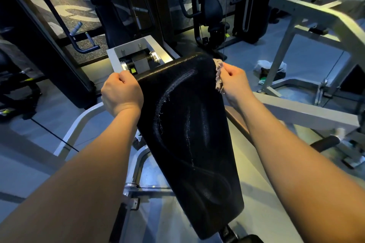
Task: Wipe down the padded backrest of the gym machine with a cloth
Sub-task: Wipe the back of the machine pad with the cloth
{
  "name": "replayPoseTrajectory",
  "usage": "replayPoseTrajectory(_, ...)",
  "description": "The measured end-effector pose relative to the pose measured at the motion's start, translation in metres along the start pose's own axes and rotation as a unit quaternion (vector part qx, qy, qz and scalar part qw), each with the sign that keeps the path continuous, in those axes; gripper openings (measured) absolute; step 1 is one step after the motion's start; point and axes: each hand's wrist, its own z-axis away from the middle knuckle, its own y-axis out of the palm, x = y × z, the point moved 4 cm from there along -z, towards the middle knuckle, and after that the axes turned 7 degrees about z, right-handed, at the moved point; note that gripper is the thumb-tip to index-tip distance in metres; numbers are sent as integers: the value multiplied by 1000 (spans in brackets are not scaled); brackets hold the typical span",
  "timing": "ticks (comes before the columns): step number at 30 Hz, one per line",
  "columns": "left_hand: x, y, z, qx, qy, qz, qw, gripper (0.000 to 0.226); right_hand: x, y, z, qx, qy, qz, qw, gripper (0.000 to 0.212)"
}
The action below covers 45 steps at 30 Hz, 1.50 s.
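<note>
Your left hand [121,92] is clamped on the upper left edge of the backrest [187,124], fingers curled over the rim, apparently to steady the pad against the push from the other side. Your right hand [234,80] pinches the cloth [218,77] and presses it to the upper right edge, so the two hands sit well apart with the pad between them. The backrest, black and padded, tilts away from you, its top just in front of a grey bracket [138,55] on the machine's frame [308,112]. Pale curved streaks cross the face of the pad; I judge them wipe marks, but whether they are damp or residue cannot be told. Most of the cloth is hidden behind your fingers and the pad's edge, and your left fingertips are out of sight behind the rim. A white and dark bundle [270,71] lies on the floor [308,59] beyond; what it is cannot be made out.
</note>
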Motion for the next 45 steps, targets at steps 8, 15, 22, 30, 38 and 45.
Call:
replayPoseTrajectory(8,-1,0,0,4,5,7,1000,37,-19,-6,12,21,58,-33,998,45)
replayPoseTrajectory(15,-5,-3,1,2,-4,-22,1000,34,-50,-4,62,-59,15,86,994,32)
replayPoseTrajectory(22,-4,-1,0,1,-11,-23,1000,34,-1,5,29,-147,-69,70,984,24)
replayPoseTrajectory(30,-1,-1,0,-4,-2,-8,1000,36,-17,26,72,-202,-156,192,948,37)
replayPoseTrajectory(38,-1,-1,0,4,-2,4,1000,35,16,43,50,-222,-288,243,900,43)
replayPoseTrajectory(45,-1,-1,0,0,-6,-4,1000,33,28,27,28,-249,-350,278,859,34)
